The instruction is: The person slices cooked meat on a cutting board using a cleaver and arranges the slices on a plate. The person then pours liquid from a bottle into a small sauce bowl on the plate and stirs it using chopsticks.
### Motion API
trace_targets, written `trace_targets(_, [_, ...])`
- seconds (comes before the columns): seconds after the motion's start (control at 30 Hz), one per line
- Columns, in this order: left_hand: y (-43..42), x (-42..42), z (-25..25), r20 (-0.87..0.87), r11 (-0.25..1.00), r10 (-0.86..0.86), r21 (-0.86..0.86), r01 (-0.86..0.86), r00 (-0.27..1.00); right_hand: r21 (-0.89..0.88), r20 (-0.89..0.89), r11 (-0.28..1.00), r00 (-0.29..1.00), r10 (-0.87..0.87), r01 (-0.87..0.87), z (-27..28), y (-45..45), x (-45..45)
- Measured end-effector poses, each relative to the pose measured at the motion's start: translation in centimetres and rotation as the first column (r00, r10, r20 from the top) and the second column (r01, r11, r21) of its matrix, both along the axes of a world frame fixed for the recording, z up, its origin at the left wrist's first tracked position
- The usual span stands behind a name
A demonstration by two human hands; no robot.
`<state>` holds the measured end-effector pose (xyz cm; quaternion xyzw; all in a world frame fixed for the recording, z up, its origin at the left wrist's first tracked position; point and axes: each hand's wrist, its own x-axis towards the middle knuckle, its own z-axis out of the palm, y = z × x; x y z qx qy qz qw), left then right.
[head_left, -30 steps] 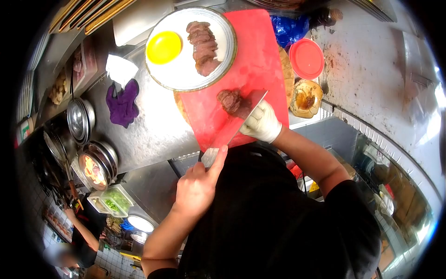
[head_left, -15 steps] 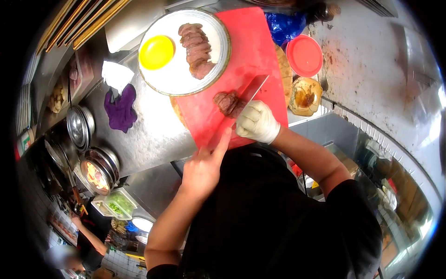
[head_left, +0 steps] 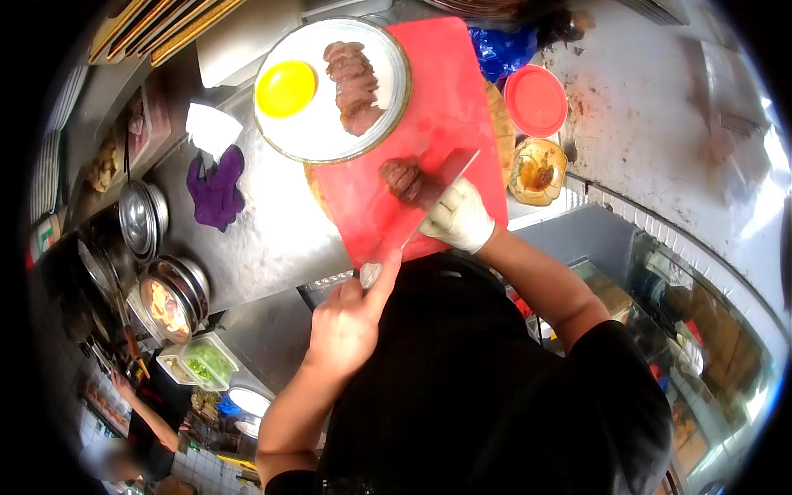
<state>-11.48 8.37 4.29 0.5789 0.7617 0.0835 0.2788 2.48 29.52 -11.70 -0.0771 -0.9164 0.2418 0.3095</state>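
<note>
My left hand (head_left: 345, 326), bare, is closed round the handle of a broad-bladed knife (head_left: 444, 188), its index finger stretched along it. The blade slants up and right across the red cutting board (head_left: 441, 74). Left of the blade lies a piece of browned, sliced cooked meat (head_left: 402, 179). On the blade's other side is my right hand (head_left: 462, 219), in a white glove with the fingers curled down close to the blade. The blade partly hides its hold on the meat's end. Above, a white plate (head_left: 293, 140) bears a row of meat slices (head_left: 353, 87) and a yellow round dish (head_left: 285, 88).
A red round lid (head_left: 535, 101) and a small bowl of brown sauce (head_left: 538, 171) stand right of the board. Left lie a purple glove (head_left: 216, 188) and white cloth (head_left: 213, 130), beside metal bowls (head_left: 142, 221). Another person's arm (head_left: 153, 417) shows at lower left.
The knife has been drawn a little toward my body, and my left hand has moved down and left with it. The gloved hand stays beside the blade. The whole view has shifted slightly.
</note>
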Motion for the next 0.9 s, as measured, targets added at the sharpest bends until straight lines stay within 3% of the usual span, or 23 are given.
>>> trace_targets(0.5, [-2.4,0.9,1.0,-0.155,0.998,-0.061,0.002,0.062,0.986,-0.016,0.085,1.0,0.996,0.023,-0.022,-1.5,-0.1,0.6])
trace_targets(0.9, [-0.2,0.4,0.7,-0.037,0.997,-0.012,-0.082,0.009,0.999,-0.047,0.084,0.998,0.995,0.053,-0.049,-0.9,0.3,0.2])
